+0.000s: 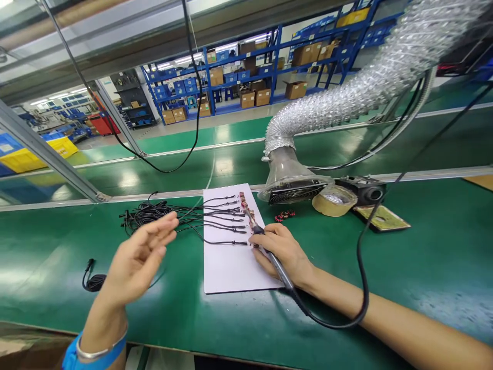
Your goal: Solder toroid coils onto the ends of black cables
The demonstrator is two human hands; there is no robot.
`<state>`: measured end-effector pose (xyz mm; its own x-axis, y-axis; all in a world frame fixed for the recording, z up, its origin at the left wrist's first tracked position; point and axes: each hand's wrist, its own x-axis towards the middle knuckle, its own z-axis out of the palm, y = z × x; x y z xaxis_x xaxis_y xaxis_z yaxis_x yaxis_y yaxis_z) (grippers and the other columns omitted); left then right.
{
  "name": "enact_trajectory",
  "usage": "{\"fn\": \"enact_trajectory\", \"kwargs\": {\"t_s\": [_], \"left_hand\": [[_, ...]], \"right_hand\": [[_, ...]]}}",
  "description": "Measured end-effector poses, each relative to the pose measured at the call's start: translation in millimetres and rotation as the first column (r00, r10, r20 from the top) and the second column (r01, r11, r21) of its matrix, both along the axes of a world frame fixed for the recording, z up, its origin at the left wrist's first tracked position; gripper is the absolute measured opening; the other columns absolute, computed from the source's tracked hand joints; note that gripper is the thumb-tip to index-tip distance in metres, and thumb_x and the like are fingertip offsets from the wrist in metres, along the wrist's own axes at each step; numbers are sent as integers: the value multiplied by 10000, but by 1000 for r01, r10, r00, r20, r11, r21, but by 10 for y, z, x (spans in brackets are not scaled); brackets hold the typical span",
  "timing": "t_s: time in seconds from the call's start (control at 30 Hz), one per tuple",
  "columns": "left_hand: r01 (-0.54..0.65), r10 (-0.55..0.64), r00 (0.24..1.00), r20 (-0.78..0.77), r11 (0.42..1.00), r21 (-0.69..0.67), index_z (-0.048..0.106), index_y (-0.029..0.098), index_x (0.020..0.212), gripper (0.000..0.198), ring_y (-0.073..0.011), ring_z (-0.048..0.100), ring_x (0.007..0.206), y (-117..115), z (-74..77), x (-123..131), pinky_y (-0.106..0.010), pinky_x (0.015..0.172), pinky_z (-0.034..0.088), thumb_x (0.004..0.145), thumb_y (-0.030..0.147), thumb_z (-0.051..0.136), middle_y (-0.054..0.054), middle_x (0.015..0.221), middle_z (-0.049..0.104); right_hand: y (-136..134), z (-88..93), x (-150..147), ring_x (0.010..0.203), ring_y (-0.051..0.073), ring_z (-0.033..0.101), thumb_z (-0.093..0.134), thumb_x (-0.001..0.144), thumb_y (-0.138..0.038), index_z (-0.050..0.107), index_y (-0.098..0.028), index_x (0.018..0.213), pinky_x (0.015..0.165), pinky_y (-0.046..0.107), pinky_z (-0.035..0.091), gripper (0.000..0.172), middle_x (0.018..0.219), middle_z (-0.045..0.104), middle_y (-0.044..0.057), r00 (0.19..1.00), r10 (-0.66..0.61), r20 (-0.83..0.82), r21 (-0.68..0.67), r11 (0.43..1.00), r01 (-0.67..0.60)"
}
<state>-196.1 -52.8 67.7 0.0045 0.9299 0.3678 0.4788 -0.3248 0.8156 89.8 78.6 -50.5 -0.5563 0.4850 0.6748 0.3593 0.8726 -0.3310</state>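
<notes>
My right hand (283, 252) grips a soldering iron (281, 275).
My left hand (136, 257) hangs open and empty, above black cables (148, 213) left of the white sheet (231, 267).

Below the left hand (134, 257), the wrist wears 2 bands: a wide blue strap (82, 357) and a thin silver bangle (100, 353) touching it. Both forearms (385, 308) are bare.

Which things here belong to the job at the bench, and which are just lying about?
Job:
right hand gripping a soldering iron
left hand, open
black cables on a white sheet
small reddish parts
fume extractor hood

Lying about:
roll of tape
coiled black cable
yellowish board
</notes>
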Motion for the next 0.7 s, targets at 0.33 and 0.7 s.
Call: {"fn": "enact_trajectory", "kwargs": {"t_s": [0.33,0.7], "left_hand": [[194,-230,929,-292,970,-146,689,185,987,312,-153,707,842,303,-398,821,-271,750,586,894,63,417,-46,939,750],[225,-226,945,-237,974,-32,745,193,891,405,-184,724,936,774,-527,1575,-321,869,582,724,-1,431,-37,968,767]], "right_hand": [[54,-85,986,659,159,682,470,955,-257,533,-217,1076,645,288,555,142,752,685,14,887,-385,-253,-311,901,302],[795,-346,607,957,261,683,620,791,-191,434,-160,1117,726,358,561,377,1008,650,119,807,-560,-187,-530,749,397]]}}
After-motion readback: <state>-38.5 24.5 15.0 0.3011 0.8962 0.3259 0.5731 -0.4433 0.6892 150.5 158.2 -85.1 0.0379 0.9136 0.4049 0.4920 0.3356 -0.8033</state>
